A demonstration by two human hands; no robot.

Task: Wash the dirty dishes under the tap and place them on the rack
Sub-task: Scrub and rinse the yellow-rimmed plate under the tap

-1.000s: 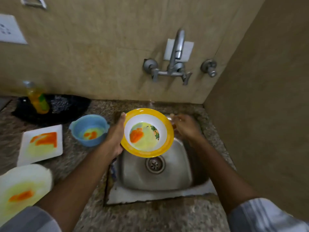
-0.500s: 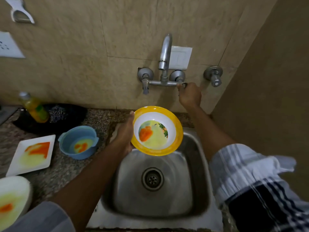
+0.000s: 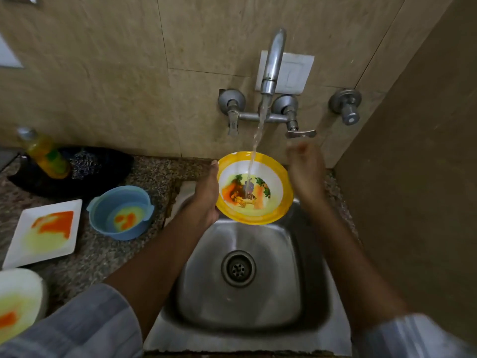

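Note:
My left hand [image 3: 205, 195] grips the left rim of a yellow-rimmed bowl [image 3: 271, 215] with orange and yellow smears, held over the steel sink [image 3: 304, 293]. Water runs from the wall tap [image 3: 272, 63] into the middle of the bowl. My right hand [image 3: 305, 169] hangs blurred just right of the bowl, below the turned right tap handle [image 3: 300, 133], with fingers loosely curled and nothing in them. Dirty dishes wait on the counter at left: a blue bowl [image 3: 121, 213], a white square plate [image 3: 44, 232] and a white round plate [image 3: 18, 303]. No rack is in view.
A yellow soap bottle [image 3: 45, 153] and a scrubber [image 3: 84, 161] rest on a black tray [image 3: 108, 166] at the back left. A second valve [image 3: 347, 107] sticks out of the wall at right. A side wall closes in the sink's right side.
My right hand has left the tap handle and dropped beside the bowl. The handle now points right and water is flowing. The bowl has moved under the stream.

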